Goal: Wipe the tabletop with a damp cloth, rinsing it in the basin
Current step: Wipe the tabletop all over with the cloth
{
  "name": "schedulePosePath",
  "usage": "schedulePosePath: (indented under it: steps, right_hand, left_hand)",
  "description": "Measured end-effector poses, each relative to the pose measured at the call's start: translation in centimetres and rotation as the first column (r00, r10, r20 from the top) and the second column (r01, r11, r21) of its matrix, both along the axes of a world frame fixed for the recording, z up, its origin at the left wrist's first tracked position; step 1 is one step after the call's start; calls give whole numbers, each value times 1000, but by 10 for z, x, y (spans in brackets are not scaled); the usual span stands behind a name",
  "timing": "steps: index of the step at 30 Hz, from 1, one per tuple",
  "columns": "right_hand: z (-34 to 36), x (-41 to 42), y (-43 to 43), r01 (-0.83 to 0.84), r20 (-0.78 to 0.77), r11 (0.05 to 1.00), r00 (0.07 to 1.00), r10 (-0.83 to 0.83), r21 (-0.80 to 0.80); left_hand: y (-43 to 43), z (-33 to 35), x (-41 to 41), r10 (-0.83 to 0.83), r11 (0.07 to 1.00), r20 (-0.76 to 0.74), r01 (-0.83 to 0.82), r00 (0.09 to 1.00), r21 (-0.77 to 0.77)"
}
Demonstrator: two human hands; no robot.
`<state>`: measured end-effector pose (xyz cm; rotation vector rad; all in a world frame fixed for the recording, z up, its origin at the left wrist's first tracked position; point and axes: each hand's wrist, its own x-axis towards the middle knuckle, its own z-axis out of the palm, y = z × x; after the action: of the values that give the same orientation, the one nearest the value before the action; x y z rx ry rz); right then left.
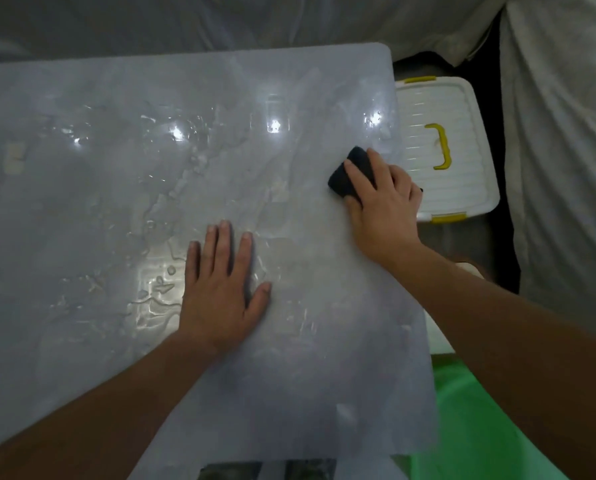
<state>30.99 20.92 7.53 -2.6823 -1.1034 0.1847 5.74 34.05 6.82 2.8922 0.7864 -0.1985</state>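
My right hand [383,199] gripped the soft, wet-looking dark cloth [339,181] by its bunched top, left hand [220,289] flat on the slick tabletop [81,209].

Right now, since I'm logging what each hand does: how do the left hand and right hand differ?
The left hand lies flat, fingers spread, holding nothing; the right hand grips the dark cloth. The left hand sits nearer the table's middle, the right hand near its right edge, beside the white lidded box. Both are down on the wet tabletop.
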Motion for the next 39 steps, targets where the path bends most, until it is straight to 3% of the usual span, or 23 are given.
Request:
schedulePosePath:
  steps: [5, 7, 9, 11, 14, 19, 22, 24, 28, 34, 37, 39]
  right_hand:
    - [2, -82, -61, -409, -14, 912, 912, 409, 14]
    - [2, -76, -66, -472, -33, 881, 881, 471, -13]
    - [0, -49, -47, -391, -7, 920, 920, 391, -37]
    - [0, -22, -24, -205, 5, 978, 979, 205, -27]
    - [0, -22, -17, -59, -25, 998, 998, 59, -7]
    - [1, -116, -88, -286, -43, 958, 958, 285, -21]
    - [-2, -122, -98, -392, -36, 919, 920, 391, -36]
    - [-1, -106, -74, -323, -21, 946, 946, 323, -22]
    - [-1, -107, -6, -15, -68, 1000, 998, 15, -1]
    - [3, -179, -21, -379, -44, 924, 925, 377, -46]
    - [6, -164, -23, -351, -38, 933, 936, 349, -76]
    - [7, -146, -4, -212, -41, 975, 977, 209, -73]
  left_hand:
    - [0, 1, 1, 2, 1000, -3, -2, 1000, -6]
    - [0, 0, 1, 1, 1000, 3, -1, 1000, -6]
    - [0, 0, 2, -4, 1000, -6, 4, 1000, 3]
    - [0, -1, 1, -8, 1000, -21, 8, 1000, 1]
    - [0, -1, 0, -13, 1000, -21, 13, 1000, -10]
    - [0, -1, 0, -2, 1000, -51, 1, 999, -15]
    - [3, 2, -1, -13, 999, -47, 11, 999, -53]
    - [3, 5, -8, -7, 996, -4, 6, 1000, -84]
    - [-10, 10, -46, 43, 995, 66, -37, 997, -91]
    - [-21, 9, -89, 25, 993, -16, -27, 1000, -119]
    - [-20, 6, -88, 21, 994, -8, -21, 1000, -110]
    - [-21, 4, -89, 16, 994, 11, -14, 1000, -104]
